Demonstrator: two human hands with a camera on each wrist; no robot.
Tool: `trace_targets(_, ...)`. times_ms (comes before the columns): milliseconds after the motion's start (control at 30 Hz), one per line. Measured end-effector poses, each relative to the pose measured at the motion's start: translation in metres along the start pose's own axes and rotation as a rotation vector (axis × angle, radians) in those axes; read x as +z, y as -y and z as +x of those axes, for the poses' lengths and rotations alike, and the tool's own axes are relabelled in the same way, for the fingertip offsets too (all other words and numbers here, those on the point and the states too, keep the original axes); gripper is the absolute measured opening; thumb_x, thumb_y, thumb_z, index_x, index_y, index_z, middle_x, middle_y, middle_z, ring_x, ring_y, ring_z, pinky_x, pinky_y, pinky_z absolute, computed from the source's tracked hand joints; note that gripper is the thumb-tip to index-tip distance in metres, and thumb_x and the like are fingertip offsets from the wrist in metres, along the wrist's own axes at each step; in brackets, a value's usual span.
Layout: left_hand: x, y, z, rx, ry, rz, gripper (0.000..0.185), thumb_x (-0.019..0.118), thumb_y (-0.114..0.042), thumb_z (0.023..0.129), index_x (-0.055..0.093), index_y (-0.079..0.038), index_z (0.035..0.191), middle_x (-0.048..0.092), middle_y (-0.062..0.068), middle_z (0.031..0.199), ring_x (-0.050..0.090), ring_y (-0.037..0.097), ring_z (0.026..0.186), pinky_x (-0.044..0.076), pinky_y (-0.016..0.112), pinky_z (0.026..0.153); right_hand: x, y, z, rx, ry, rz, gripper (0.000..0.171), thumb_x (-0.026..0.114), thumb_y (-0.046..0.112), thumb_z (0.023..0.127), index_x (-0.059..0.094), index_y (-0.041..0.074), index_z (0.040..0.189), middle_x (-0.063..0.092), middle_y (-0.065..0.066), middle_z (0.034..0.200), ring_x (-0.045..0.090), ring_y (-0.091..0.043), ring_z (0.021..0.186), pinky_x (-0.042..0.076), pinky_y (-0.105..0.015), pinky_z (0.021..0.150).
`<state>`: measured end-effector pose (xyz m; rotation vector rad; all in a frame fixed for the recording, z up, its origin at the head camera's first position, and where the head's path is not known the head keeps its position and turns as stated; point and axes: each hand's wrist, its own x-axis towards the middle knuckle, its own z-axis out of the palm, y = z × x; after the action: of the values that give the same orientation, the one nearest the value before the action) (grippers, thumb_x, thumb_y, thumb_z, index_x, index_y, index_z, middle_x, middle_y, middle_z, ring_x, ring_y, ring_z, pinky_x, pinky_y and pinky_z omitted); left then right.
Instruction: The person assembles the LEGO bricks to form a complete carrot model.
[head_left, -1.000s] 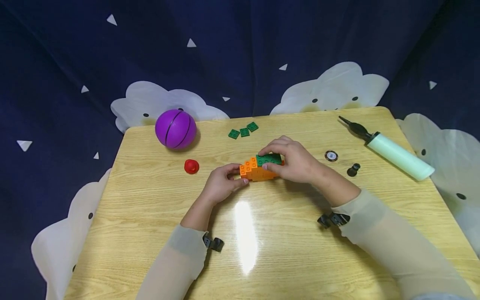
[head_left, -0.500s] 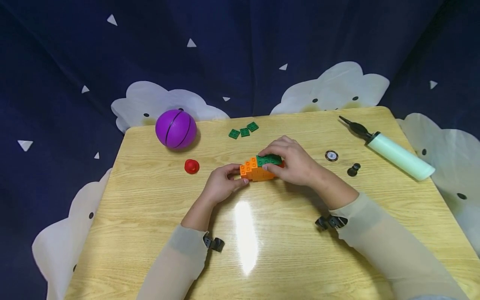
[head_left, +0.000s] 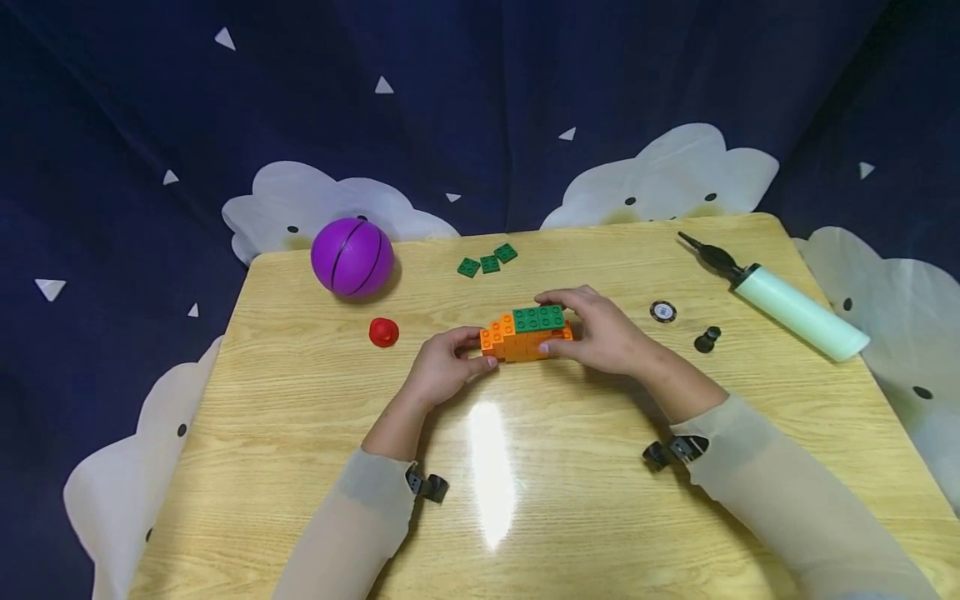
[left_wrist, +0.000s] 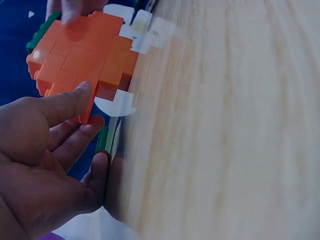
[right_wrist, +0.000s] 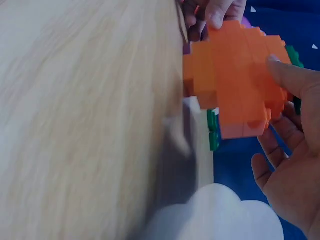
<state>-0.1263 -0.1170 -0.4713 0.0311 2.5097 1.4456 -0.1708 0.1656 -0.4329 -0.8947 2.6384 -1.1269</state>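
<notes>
An orange building-brick model (head_left: 521, 346) stands on the table between my two hands, stepped at its ends and wider in the middle. Green bricks (head_left: 538, 318) with studs up form its top layer. My left hand (head_left: 441, 367) pinches the model's left end, thumb on the near face, as the left wrist view also shows. At the other end, my right hand (head_left: 603, 333) holds it with the thumb on the near face (right_wrist: 240, 75) and the fingers behind. The right fingertips on the far side are mostly hidden by the model.
Several small things lie around: three green bricks (head_left: 489, 263) at the back, a purple ball (head_left: 352, 257), a red cap-shaped piece (head_left: 383, 332), a poker chip (head_left: 663, 312), a black chess piece (head_left: 707, 339) and a hand pump (head_left: 798, 312) at the right. A dark curtain (head_left: 480, 108) hangs behind the table.
My right hand has shifted off the green top, down and slightly right, onto the sides of the orange model, leaving the green studs in plain view. My left hand has stayed put.
</notes>
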Motion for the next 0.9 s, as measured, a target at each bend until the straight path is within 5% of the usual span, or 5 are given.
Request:
trace_targets(367,0.0,0.0,0.0,0.011,0.007,-0.015,0.048,0.086,-0.025,0.088,0.07,-0.017,0.132,0.073,-0.005,0.119,0.068,0.017,0.109,0.052,0.041,0.1,-0.003,-0.022,-0.014,0.097,0.061,-0.036,0.072,0.088,0.031,0.085,0.057,0.002,0.142,0.064,-0.016,0.134,0.056,-0.034,0.123,0.045,-0.054,0.104)
trace_targets(900,-0.001,0.0,0.0,0.011,0.004,0.001,0.052,0.086,-0.027,0.088,0.068,-0.017,0.135,0.073,-0.004,0.122,0.065,0.02,0.11,0.051,0.043,0.098,0.002,-0.033,-0.023,0.139,0.024,-0.007,0.044,0.082,0.027,0.091,0.068,0.01,0.13,0.068,-0.009,0.129,0.056,-0.033,0.128,0.04,-0.054,0.111)
